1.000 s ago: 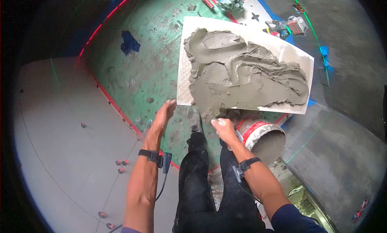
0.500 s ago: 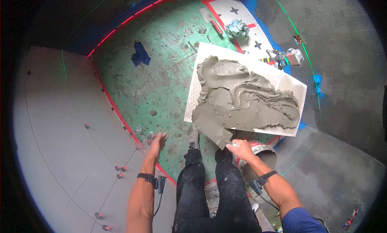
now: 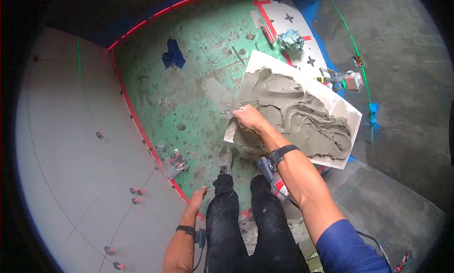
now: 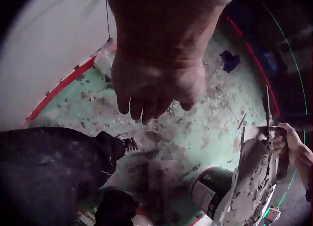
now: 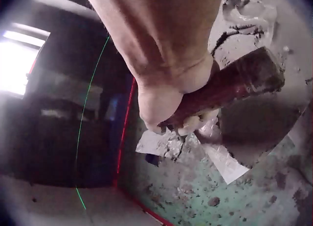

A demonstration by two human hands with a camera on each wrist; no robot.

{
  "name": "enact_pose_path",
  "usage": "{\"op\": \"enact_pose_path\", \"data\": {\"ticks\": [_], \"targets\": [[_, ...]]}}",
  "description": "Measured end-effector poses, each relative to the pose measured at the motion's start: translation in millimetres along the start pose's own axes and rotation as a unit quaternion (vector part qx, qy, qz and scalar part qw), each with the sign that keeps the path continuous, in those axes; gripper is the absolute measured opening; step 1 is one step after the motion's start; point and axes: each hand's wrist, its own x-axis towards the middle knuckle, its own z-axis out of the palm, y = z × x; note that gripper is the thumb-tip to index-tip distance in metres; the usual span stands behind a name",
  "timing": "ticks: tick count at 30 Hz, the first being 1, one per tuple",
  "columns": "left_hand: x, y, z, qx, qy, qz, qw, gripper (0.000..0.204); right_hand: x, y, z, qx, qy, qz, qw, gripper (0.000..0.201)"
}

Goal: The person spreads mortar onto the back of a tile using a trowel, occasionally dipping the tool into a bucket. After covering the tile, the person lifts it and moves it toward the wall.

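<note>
Nearest are the dark trousers (image 3: 227, 228) and a grey shoe (image 3: 225, 160) on the floor (image 3: 151, 100). The left hand (image 3: 196, 198) is beside the knee, free of any object, its fingers loosely extended. The right hand (image 3: 248, 117) grips the red handle (image 5: 234, 84) of a trowel; it is over the tile's left edge, and the blurred blade (image 3: 218, 94) reaches out past that edge, above the floor.

The pale tile (image 3: 258, 62) lies in front of the legs, with a thick, ridged heap of mortar (image 3: 321, 129) over most of it. A bucket (image 4: 208, 194) is under its near side, largely hidden from above. With the support so hard to see, pressing hard on the overhanging left end could tip the tile, and mortar close to the edge could slump onto the floor or shoe. A loaded blade swung this fast could fling clots too.

A clear plastic bag (image 3: 176, 164) is by the red-taped border, left of the shoe. Farther off are a blue rag (image 3: 173, 54), a red-handled tool (image 3: 267, 34), a crumpled cloth (image 3: 291, 40) and a power tool (image 3: 352, 81) just beyond the tile; a green laser line (image 3: 352, 38) runs past them.
</note>
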Motion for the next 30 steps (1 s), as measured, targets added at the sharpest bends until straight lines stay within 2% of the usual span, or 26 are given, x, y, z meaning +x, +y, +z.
{"op": "enact_pose_path", "data": {"ticks": [1,2,4,5,7,8,9,10,12,13,14,16,18,19,21,23,25,27,28,30], "targets": [[-1.0,3.0,-0.4,-0.002,-0.001,0.001,1.000,0.061,-1.7,-11.3,2.0,0.045,-0.049,0.045,0.997,0.036],[-4.4,7.3,1.3,-0.004,-0.001,-0.003,1.000,0.061,-6.0,-15.4,-0.9,0.040,-0.048,0.046,0.997,0.036],[-7.4,13.2,4.3,-0.011,-0.006,-0.006,1.000,0.061,-23.1,-16.9,-5.6,0.085,-0.086,0.026,0.992,0.036],[-9.2,11.5,4.0,-0.027,-0.013,0.018,0.999,0.059,-32.0,-7.3,-13.7,0.076,-0.069,-0.020,0.994,0.036],[-8.7,4.6,4.4,-0.055,-0.014,0.050,0.997,0.055,-64.6,-0.2,-53.5,0.081,-0.095,0.033,0.992,0.034],[-1.5,-6.8,3.1,-0.063,-0.015,0.052,0.997,0.055,-78.8,7.0,-74.5,0.068,-0.085,0.044,0.993,0.034],[6.4,-21.5,0.7,-0.018,-0.015,0.074,0.997,0.055,-90.6,14.3,-92.1,0.057,-0.077,0.055,0.994,0.034],[6.3,-32.6,-1.4,0.028,-0.014,0.092,0.995,0.054,-106.0,5.4,-105.0,0.042,-0.049,0.103,0.993,0.034],[-10.6,-26.2,-0.6,0.012,-0.011,0.058,0.998,0.054,-102.5,25.9,-117.2,-0.056,-0.028,0.106,0.992,0.034],[-14.0,-23.0,-0.6,0.000,-0.009,0.030,1.000,0.055,-91.2,33.6,-109.6,-0.211,-0.027,0.073,0.974,0.033],[-13.1,-30.0,-2.0,0.002,-0.009,0.025,1.000,0.055,-81.1,30.9,-94.6,-0.359,-0.026,0.038,0.932,0.034],[-10.4,-45.0,-4.8,0.039,-0.010,0.008,0.999,0.055,-58.6,16.4,-42.5,-0.407,-0.016,0.057,0.911,0.037],[-18.3,-47.1,-6.7,0.057,-0.008,-0.009,0.998,0.055,-39.8,-22.1,8.0,-0.413,-0.083,0.043,0.906,0.041],[-20.3,-43.0,-9.0,0.074,-0.008,-0.017,0.997,0.055,-30.8,-24.3,36.8,-0.408,-0.090,0.029,0.908,0.041],[-21.1,-41.3,-8.6,0.048,0.007,-0.005,0.999,0.054,-18.0,-16.1,59.0,-0.404,-0.091,0.013,0.910,0.041],[-19.6,-46.1,-7.2,0.019,0.016,0.005,1.000,0.054,-31.6,4.6,68.8,-0.259,-0.064,-0.003,0.964,0.042],[-11.6,-45.2,-6.3,0.026,0.001,0.011,1.000,0.053,-61.6,28.4,29.8,-0.205,-0.072,-0.067,0.974,0.037],[-6.5,-37.5,-3.0,0.043,-0.011,0.032,0.999,0.053,-101.1,39.2,-25.9,-0.014,-0.051,0.013,0.999,0.033],[-6.9,-36.2,-0.8,0.067,-0.023,0.046,0.996,0.053,-118.6,28.6,-52.8,0.081,-0.029,0.140,0.986,0.029],[-2.5,-33.7,5.1,0.065,-0.027,0.050,0.996,0.052,-130.8,39.2,-88.9,0.178,0.010,0.158,0.971,0.029]]}}
